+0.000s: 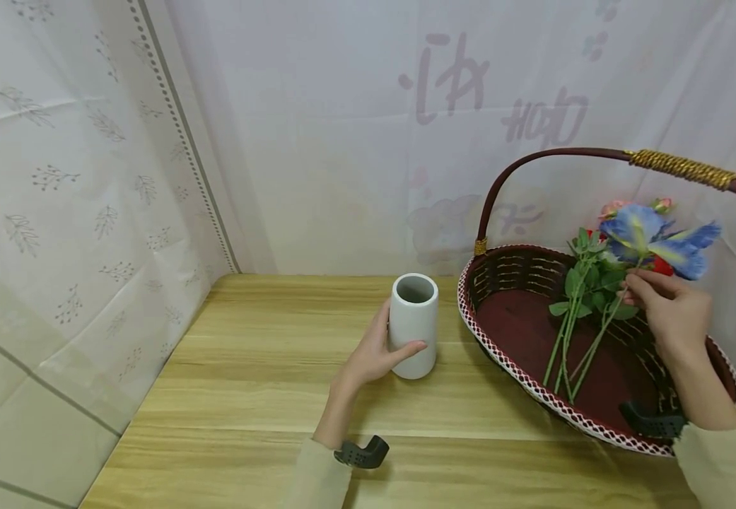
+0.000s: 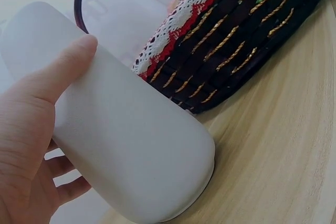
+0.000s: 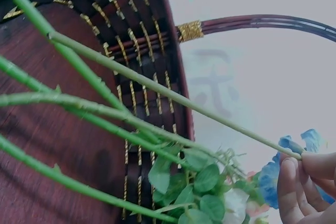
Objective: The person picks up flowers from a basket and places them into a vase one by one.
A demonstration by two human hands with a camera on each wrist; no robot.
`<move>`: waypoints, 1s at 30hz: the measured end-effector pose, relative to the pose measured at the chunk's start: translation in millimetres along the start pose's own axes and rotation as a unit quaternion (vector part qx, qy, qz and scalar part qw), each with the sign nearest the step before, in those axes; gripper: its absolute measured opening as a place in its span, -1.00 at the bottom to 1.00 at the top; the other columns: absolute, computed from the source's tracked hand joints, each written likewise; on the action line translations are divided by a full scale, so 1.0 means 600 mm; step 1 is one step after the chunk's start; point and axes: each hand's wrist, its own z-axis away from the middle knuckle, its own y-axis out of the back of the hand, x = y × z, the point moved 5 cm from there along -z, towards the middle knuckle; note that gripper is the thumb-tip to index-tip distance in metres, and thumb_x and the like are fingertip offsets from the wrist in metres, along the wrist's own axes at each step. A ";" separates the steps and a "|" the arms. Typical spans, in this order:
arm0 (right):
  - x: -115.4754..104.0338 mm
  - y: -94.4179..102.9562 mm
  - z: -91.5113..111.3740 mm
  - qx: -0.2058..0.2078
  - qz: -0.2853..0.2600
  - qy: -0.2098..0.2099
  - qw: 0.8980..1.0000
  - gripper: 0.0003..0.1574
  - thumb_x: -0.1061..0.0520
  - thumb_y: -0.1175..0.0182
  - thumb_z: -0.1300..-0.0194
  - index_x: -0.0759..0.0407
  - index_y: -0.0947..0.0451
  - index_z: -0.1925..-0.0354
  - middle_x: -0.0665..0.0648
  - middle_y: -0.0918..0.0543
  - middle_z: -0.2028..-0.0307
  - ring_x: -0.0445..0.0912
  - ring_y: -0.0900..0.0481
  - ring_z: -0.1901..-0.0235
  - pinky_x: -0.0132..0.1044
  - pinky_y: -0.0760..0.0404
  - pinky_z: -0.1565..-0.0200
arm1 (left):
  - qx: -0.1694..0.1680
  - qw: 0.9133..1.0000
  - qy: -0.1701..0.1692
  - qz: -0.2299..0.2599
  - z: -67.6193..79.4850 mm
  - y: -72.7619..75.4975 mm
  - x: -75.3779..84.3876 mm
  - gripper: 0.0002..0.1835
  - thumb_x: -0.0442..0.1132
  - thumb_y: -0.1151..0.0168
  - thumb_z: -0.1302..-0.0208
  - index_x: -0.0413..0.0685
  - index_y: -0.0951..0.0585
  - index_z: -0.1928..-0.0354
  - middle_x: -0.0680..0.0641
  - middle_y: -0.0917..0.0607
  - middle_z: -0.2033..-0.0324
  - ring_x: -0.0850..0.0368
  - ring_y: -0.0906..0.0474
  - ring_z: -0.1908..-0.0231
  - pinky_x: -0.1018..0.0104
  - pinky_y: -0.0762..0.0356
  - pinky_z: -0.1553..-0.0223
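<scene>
A white cylindrical vase (image 1: 413, 329) stands upright on the wooden table, its round mouth facing up. My left hand (image 1: 377, 353) grips it from the left side, with the thumb across the front. In the left wrist view the vase (image 2: 136, 135) fills the middle. My right hand (image 1: 676, 311) pinches the stem of a blue artificial iris (image 1: 641, 233) just under its bloom, over the basket. The right wrist view shows this stem (image 3: 173, 95) between thumb and fingers. Other green-stemmed flowers (image 1: 574, 304) lean inside the dark woven basket (image 1: 514, 360).
The basket's tall arched handle (image 1: 552, 152) with gold wrapping rises at the right. White lace trims its rim. A printed curtain (image 1: 317, 141) hangs behind the table (image 1: 247, 382), and another cloth (image 1: 75, 177) hangs at the left.
</scene>
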 end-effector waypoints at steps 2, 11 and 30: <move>-0.007 -0.004 0.001 0.009 -0.014 0.009 1.000 -0.78 0.36 -0.31 -0.30 0.08 -0.78 0.25 -0.02 -0.75 0.46 -0.21 -0.69 0.58 -0.47 -0.65 0.47 | 0.002 1.000 -0.003 0.000 -0.001 -0.001 -0.006 -0.09 -0.35 -0.49 -0.18 -0.15 -0.19 -0.49 -0.12 -0.51 -0.20 0.00 -0.48 -0.17 0.00 -0.45 -0.20; -0.038 -0.031 0.000 0.008 -0.116 0.039 0.992 -0.83 0.48 -0.30 -0.24 0.41 -0.74 0.19 0.15 -0.77 0.46 -0.13 -0.73 0.55 -0.41 -0.67 0.47 | 0.003 1.000 -0.005 -0.008 -0.007 -0.009 -0.061 -0.06 -0.24 -0.53 -0.17 0.13 -0.18 -0.50 0.00 -0.49 -0.22 0.08 -0.47 -0.17 0.02 -0.46 -0.19; -0.080 -0.094 0.034 -0.065 -0.113 0.065 0.989 -0.75 0.43 -0.31 -0.25 0.51 -0.67 0.07 0.16 -0.76 0.40 -0.09 -0.72 0.54 -0.37 -0.69 0.43 | 0.006 1.000 0.010 -0.011 -0.002 -0.010 -0.067 -0.01 -0.18 -0.52 -0.19 0.25 -0.11 -0.54 0.04 -0.43 -0.27 0.10 -0.43 -0.20 0.02 -0.44 -0.21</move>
